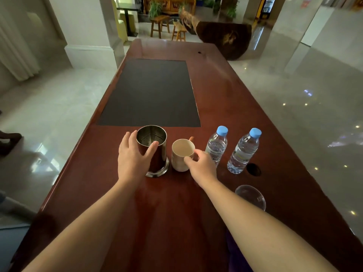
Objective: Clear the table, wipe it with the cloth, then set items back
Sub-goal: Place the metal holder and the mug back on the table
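Long red-brown worktop (225, 107), dark mat (151, 93) at twelve o'clock, and we look to be in the clearing step. Left hand (133, 156) wraps the steel canister (155, 152), grip curled round its wall. Right hand (202, 165) pinches the cream mug (181, 156) at the rim, three o'clock of the canister. Two water bottles (216, 148) wait further right. The cloth isn't clearly in view. Next: lift both straight up, keeping the canister level

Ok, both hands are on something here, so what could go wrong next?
The left hand wraps the tall steel canister and the right hand pinches the cream mug at its rim; that hold could slip. The two stand nearly touching, so they may knock together. The right forearm could catch the clear plastic cup.
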Tool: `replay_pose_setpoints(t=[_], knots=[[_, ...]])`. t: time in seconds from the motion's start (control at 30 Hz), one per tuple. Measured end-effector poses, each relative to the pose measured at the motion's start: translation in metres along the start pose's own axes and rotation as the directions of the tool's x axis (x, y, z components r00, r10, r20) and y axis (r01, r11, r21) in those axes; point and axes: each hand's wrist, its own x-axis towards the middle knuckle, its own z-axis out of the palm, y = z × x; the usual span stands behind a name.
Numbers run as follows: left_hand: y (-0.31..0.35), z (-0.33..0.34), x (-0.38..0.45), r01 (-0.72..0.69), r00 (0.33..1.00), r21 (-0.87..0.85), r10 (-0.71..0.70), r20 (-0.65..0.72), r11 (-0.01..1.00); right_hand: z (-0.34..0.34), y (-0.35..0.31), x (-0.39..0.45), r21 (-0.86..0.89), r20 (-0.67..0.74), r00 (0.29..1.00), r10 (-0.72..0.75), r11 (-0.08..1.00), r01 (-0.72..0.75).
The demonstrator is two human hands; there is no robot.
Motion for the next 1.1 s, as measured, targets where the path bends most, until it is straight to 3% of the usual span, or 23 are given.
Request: replay_pose_setpoints(t=[0.2, 0.37, 0.5, 0.7, 0.93, 1.1], knots=[[0.048, -0.027, -0.045, -0.116, 0.991, 0.351, 0.131, -0.019, 0.929, -0.052, -0.017, -0.031, -0.148, 0.043, 0.990, -0.137, 0.979, 0.142], [0.100, -0.039, -0.098, -0.262, 0.961, 0.580, 0.263, 0.085, 0.771, -0.108, -0.017, -0.063, -0.459, 0.122, 0.936, -0.330, 0.818, 0.348], [0.145, -0.041, -0.136, -0.333, 0.934, 0.665, 0.332, 0.134, 0.668, -0.153, -0.010, -0.085, -0.570, 0.154, 0.906, -0.395, 0.714, 0.408], [0.193, -0.033, -0.175, -0.408, 0.900, 0.672, 0.394, 0.184, 0.618, -0.211, 0.005, -0.113, -0.653, 0.116, 0.883, -0.454, 0.635, 0.412], [0.214, -0.009, -0.201, -0.451, 0.889, 0.581, 0.397, 0.228, 0.678, -0.251, 0.028, -0.130, -0.594, 0.021, 0.926, -0.376, 0.741, 0.314], [0.197, 0.018, -0.221, -0.384, 0.919, 0.478, 0.278, 0.279, 0.790, -0.251, 0.069, -0.138, -0.460, 0.000, 0.989, -0.149, 0.878, 0.133]])
